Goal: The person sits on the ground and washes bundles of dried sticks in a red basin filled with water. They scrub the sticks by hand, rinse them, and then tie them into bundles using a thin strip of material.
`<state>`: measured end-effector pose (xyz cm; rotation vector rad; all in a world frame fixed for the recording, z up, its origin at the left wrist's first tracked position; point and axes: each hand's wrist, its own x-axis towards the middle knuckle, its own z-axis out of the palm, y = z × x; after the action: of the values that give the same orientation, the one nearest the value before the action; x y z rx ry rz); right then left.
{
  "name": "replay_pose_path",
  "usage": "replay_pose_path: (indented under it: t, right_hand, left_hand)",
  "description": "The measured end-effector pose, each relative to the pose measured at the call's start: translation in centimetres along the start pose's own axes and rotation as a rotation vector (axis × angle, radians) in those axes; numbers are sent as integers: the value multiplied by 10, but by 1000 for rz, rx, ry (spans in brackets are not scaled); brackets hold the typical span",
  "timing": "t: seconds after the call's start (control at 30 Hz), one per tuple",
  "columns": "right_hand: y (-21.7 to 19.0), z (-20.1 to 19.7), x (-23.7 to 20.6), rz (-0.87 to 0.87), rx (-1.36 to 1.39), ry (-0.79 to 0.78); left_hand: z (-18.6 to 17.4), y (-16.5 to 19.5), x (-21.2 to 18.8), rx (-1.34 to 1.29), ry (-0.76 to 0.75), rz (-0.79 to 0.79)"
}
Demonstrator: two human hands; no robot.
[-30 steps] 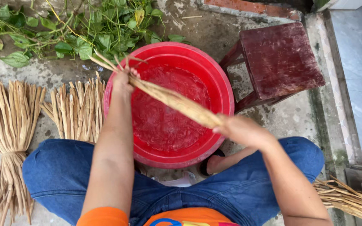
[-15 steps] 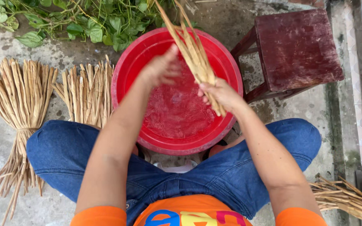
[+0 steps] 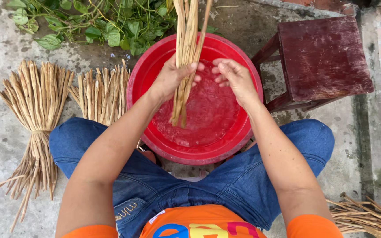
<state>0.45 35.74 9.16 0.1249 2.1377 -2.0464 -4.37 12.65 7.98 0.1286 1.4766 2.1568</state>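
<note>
A red plastic basin (image 3: 146, 75) holding water sits on the concrete between my knees. My left hand (image 3: 173, 77) is shut around a bunch of pale dried stalks (image 3: 186, 39), held upright over the basin with the lower ends hanging above the water. My right hand (image 3: 232, 75) is open just to the right of the bunch, fingers apart and pointing at it, holding nothing.
Two tied bundles of dried stalks (image 3: 34, 114) (image 3: 102, 94) lie on the ground at left. Leafy green vines (image 3: 98, 20) spread behind the basin. A dark red wooden stool (image 3: 323, 57) stands at right. More stalks (image 3: 362, 216) lie at bottom right.
The bunch swung from lying slantwise across the basin to upright. It passed from my right hand into my left, and my right hand let go and opened.
</note>
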Motion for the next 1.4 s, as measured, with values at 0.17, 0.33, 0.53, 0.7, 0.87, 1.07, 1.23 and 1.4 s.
replay_pose_path:
  t: [0.17, 0.33, 0.53, 0.7, 0.87, 1.07, 1.23, 1.4]
  right_hand:
    - [-3, 20, 1, -80, 129, 16]
    - [-8, 27, -3, -138, 225, -9]
    - [-14, 21, -6, -73, 380, -4]
    - [-18, -3, 1, -35, 409, 166]
    - [-40, -72, 7, -200, 736, 406]
    - [-32, -55, -2, -217, 637, 642]
    - [-25, 10, -24, -155, 181, 181]
    - [-18, 28, -20, 1, 333, 97]
  left_hand:
    - [14, -1, -34, 182, -21, 36]
    - [20, -11, -33, 50, -39, 61]
    - [17, -10, -34, 72, 3, 58]
    - [14, -3, -35, 120, -43, 87]
    - [7, 1, -47, 236, -75, 19]
    - [0, 3, -48, 240, -26, 70]
    - [2, -4, -45, 234, 38, -3]
    - [11, -12, -46, 311, -16, -4]
